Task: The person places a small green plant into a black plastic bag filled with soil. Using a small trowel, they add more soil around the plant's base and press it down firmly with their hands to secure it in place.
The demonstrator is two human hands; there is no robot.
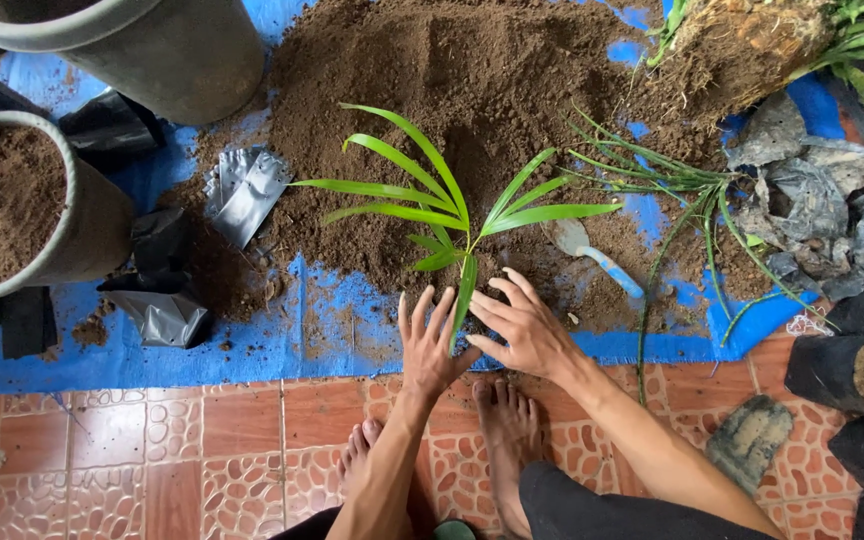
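— How many hands, and what are they on?

— Two. The left hand (432, 340) and the right hand (524, 325) sit at lower centre of the frame, fingers spread and flat, pressing from both sides around the base of one small palm seedling (452, 215). Neither grip is closed; the palms lie open against whatever holds the stem, which the hands hide.

— Where is the seedling?

— Centre of the frame, upright between the hands, at the near edge of one big soil heap (472, 90) on a blue tarp (292, 340).

— Containers?

— Two grey pots at upper left: the nearer pot (82, 230) is full of soil, the farther pot (182, 60) shows little of its inside. At the right edge, one black grow bag (832, 365) filled with soil lies on its side.

— Anything else?

— One trowel (592, 255) with a blue handle just right of the hands, one uprooted plant clump (742, 40) at upper right, empty black bags (157, 290) at left, two bare feet on the tiled floor (152, 450).
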